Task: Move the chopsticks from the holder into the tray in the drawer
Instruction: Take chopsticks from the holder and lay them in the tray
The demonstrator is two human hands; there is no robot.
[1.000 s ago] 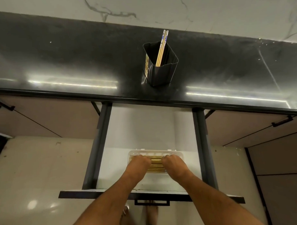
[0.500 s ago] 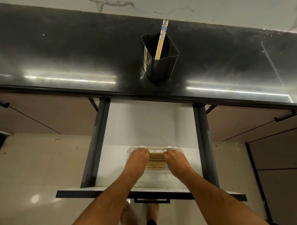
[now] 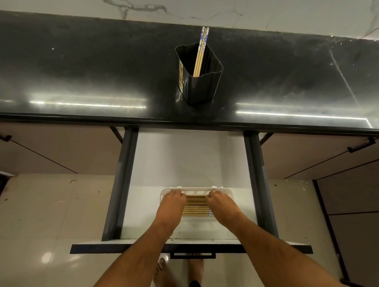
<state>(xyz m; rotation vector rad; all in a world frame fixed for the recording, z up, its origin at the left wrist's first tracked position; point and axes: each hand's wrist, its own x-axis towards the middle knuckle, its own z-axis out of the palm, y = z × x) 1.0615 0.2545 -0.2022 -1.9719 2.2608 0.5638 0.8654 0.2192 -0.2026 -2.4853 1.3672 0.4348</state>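
Observation:
A black holder (image 3: 200, 82) stands on the dark countertop (image 3: 95, 67) with a pair of wooden chopsticks (image 3: 200, 52) leaning in it, their patterned tops sticking out. Below, the drawer (image 3: 185, 160) is pulled out. A clear white tray (image 3: 196, 189) lies in it, holding several chopsticks (image 3: 196, 205) laid crosswise. My left hand (image 3: 172, 203) and my right hand (image 3: 220, 203) rest on the two ends of that bundle, fingers curled down over it. The ends of the chopsticks are hidden under my hands.
Dark rails (image 3: 119, 188) bound the drawer on both sides, and its front panel with a black handle (image 3: 192, 255) lies nearest me. Closed cabinet fronts flank it. A marble wall (image 3: 222, 7) runs behind the counter. My feet show on the tiled floor (image 3: 36, 213).
Both hands have slid slightly toward the far edge of the tray and spread a little, showing more of the chopsticks between them. The view shifted a bit.

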